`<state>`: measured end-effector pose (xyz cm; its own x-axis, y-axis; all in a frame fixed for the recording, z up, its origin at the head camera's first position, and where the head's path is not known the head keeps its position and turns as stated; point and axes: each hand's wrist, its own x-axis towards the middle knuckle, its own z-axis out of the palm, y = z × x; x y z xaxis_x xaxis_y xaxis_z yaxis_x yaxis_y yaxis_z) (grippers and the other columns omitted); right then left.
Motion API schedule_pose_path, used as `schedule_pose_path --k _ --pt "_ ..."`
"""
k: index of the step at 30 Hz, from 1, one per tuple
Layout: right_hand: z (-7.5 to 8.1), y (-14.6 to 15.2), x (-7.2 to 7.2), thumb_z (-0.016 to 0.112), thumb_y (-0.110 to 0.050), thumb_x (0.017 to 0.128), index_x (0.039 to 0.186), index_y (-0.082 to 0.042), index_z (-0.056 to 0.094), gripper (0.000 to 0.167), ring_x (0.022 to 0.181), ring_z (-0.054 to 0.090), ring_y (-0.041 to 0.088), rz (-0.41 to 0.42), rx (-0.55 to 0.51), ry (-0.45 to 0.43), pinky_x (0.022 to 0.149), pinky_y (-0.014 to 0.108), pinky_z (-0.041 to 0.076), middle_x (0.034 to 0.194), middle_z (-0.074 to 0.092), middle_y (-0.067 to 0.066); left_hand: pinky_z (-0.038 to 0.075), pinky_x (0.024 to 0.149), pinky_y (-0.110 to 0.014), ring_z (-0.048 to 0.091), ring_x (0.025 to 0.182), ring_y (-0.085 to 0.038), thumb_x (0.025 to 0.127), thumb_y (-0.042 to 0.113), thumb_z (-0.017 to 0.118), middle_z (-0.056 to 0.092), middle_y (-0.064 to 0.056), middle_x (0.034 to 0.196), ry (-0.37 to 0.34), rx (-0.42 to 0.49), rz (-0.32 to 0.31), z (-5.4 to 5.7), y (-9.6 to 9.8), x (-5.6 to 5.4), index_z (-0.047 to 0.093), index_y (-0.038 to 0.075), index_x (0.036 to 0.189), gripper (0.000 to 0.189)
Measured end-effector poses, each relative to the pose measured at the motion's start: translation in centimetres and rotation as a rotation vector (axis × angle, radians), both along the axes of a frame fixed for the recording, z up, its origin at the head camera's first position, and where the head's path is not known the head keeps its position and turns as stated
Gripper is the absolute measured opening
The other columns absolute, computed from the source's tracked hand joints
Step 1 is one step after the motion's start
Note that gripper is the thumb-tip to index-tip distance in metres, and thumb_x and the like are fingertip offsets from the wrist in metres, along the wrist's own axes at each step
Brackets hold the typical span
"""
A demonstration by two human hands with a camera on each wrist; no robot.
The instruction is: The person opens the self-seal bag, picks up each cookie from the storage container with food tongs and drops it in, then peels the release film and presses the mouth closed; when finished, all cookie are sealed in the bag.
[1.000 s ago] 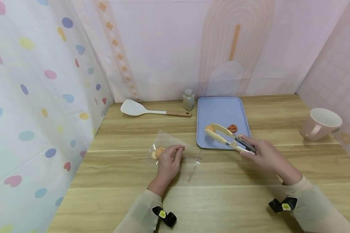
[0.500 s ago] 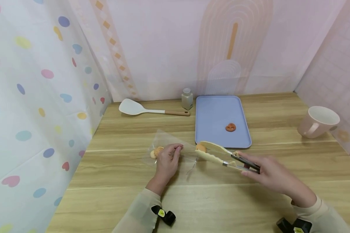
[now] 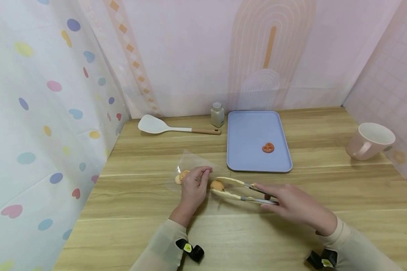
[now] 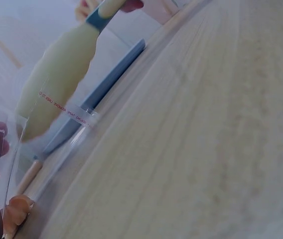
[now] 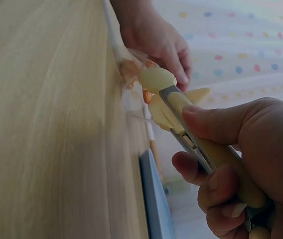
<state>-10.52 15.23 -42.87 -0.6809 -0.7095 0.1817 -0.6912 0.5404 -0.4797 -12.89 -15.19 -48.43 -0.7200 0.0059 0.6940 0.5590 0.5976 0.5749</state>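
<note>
My left hand [image 3: 194,186] pinches the upper edge of a clear plastic bag [image 3: 189,158] lying on the table. Several pale and tan cookies [image 3: 182,177] show inside it, partly covered by the hand. My right hand [image 3: 293,205] grips a pair of tongs [image 3: 257,200] with pale yellow tips, its thumb along one arm [image 5: 181,107]. Between those tips sits a round tan cookie [image 3: 217,185], at the bag's right, open end. In the left wrist view a tongs tip [image 4: 62,79] stands behind the bag's clear strip with red print [image 4: 64,108].
Behind the hands lies a blue tray [image 3: 251,128] bearing a brown-red pretzel [image 3: 268,148]. A white spatula [image 3: 156,125] with a wooden handle and a small glass jar [image 3: 218,114] are at the back. At the right stands a pink mug [image 3: 369,141].
The tongs have carried the tan cookie from the tray leftward and toward me, to the bag's opening. My left hand has stayed at the bag; the pretzel remains on the tray.
</note>
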Motion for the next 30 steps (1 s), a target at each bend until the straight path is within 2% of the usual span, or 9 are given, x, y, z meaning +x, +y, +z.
schedule_pose_path --k 5,13,18,25,30 --pt "-0.1 -1.8 -0.6 0.071 -0.027 0.089 0.142 -0.018 0.049 0.058 0.065 0.049 -0.002 0.024 0.05 0.053 0.058 0.021 0.045 0.088 0.062 -0.012 0.055 0.078 -0.034 0.068 0.088 -0.019 0.093 0.004 0.062 0.071 -0.006 0.091 0.004 0.013 -0.005 0.0 0.0 0.1 0.071 0.004 0.094 0.009" --pt "-0.7 -3.7 -1.7 0.071 -0.026 0.089 0.143 -0.017 0.047 0.059 0.063 0.049 -0.002 0.057 0.022 0.086 0.058 0.022 0.046 0.086 0.062 -0.011 0.055 0.078 -0.032 0.068 0.088 -0.019 0.094 0.004 0.059 0.071 -0.007 0.092 0.019 0.031 -0.029 0.3 0.0 0.2 0.07 0.003 0.096 0.011" --pt "-1.1 -4.8 -2.2 0.071 -0.028 0.089 0.143 -0.018 0.047 0.059 0.061 0.048 -0.002 0.061 0.024 0.078 0.059 0.022 0.046 0.084 0.06 -0.012 0.054 0.08 -0.031 0.067 0.089 -0.018 0.096 0.006 0.058 0.071 -0.007 0.093 0.006 0.038 -0.038 0.5 0.0 0.4 0.07 0.002 0.097 0.013" --pt "-1.2 -5.9 -2.3 0.072 -0.028 0.088 0.141 -0.015 0.049 0.059 0.059 0.048 -0.002 0.057 0.021 0.053 0.059 0.022 0.046 0.082 0.06 -0.011 0.054 0.078 -0.032 0.068 0.087 -0.021 0.093 0.001 0.06 0.071 -0.008 0.091 0.058 0.038 -0.036 0.5 0.0 0.3 0.07 0.001 0.095 0.01" --pt "-1.1 -5.6 -2.1 0.073 -0.027 0.087 0.142 -0.015 0.048 0.062 0.063 0.05 0.0 0.044 0.017 0.027 0.061 0.023 0.047 0.082 0.06 -0.011 0.054 0.079 -0.032 0.068 0.088 -0.021 0.093 0.002 0.06 0.071 -0.008 0.092 0.057 0.029 -0.026 0.4 0.0 0.2 0.07 0.002 0.095 0.01"
